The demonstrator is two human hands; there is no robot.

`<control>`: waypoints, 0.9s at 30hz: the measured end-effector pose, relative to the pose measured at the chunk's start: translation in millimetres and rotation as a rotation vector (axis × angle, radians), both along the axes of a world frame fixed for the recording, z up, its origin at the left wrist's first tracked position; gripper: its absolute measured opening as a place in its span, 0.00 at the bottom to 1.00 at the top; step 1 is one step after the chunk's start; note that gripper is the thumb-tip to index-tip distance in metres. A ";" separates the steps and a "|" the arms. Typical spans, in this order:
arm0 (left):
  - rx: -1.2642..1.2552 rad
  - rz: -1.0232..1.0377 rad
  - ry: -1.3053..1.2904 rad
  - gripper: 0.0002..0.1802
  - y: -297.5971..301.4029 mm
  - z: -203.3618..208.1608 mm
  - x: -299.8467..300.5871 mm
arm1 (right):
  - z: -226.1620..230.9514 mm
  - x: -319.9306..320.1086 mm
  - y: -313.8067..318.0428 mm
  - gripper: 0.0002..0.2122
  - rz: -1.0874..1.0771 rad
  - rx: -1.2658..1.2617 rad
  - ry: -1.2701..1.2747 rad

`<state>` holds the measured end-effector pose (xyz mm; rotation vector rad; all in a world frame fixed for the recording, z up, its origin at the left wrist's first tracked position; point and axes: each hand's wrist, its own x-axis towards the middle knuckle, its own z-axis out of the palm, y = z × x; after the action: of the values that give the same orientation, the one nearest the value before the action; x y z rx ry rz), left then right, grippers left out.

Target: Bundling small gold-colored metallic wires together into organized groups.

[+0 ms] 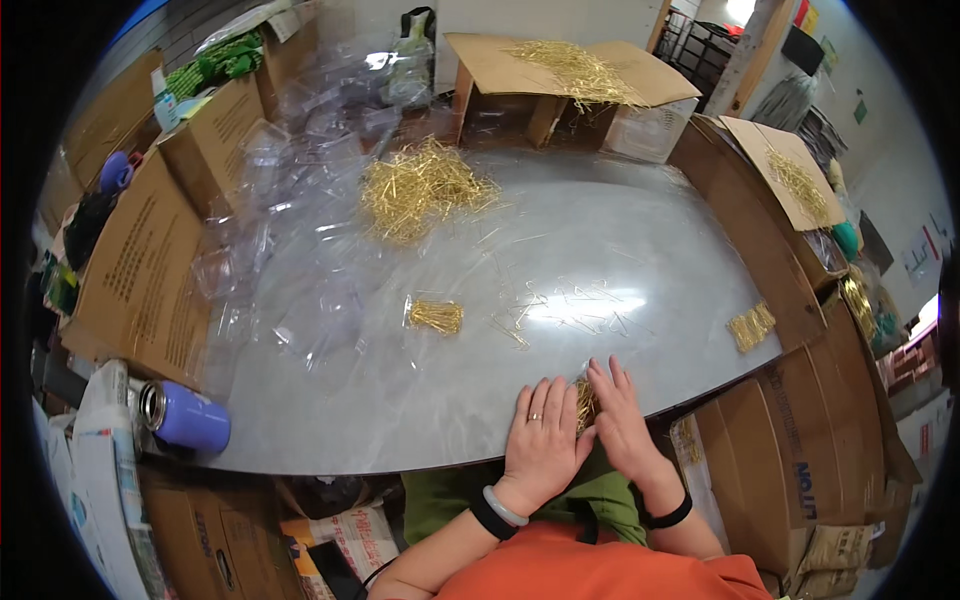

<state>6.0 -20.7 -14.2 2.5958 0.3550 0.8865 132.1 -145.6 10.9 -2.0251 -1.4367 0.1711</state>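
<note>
At the table's near edge, a small bundle of gold wire hooks (586, 405) sits between my two hands. My left hand (541, 432) presses against its left side, fingers long and close together. From the right, my right hand (622, 418) leans on it with its fingers stretched forward. The hands cover much of the bundle. Just beyond them lie scattered loose wire hooks (570, 303). A gathered bundle of hooks (437, 316), apparently in a clear plastic tray, lies farther left. Another gold bundle (751, 327) rests by the table's right edge.
A big heap of gold hooks (420, 192) lies at the far middle of the metal table (400, 420). Clear plastic trays (300, 240) pile up along the left. A cardboard box (590, 75) bears more hooks at the back. A purple bottle (188, 416) stands at the near left.
</note>
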 end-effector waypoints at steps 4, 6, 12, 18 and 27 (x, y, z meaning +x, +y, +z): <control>0.000 0.014 -0.002 0.36 0.1 0.7 -2.2 | 9.5 -14.9 -3.1 0.24 -0.040 0.045 0.109; 0.004 0.021 -0.008 0.36 -1.1 1.8 -1.4 | 3.5 -6.7 -7.1 0.20 -0.121 0.133 0.298; 0.046 0.034 -0.007 0.35 -3.2 3.2 -0.3 | 25.9 15.8 -2.5 0.08 -0.286 0.205 0.124; 0.070 0.097 -0.011 0.35 -5.9 -2.6 0.9 | 33.8 -7.1 -3.5 0.05 -0.292 0.130 -0.039; 0.148 0.134 0.093 0.41 -7.6 -4.6 -1.3 | 17.5 -15.6 -7.5 0.05 -0.095 0.249 0.165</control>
<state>4.7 -28.3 -18.7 2.7831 0.5121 0.8680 116.5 -153.2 28.4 -1.8269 -1.1948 0.1098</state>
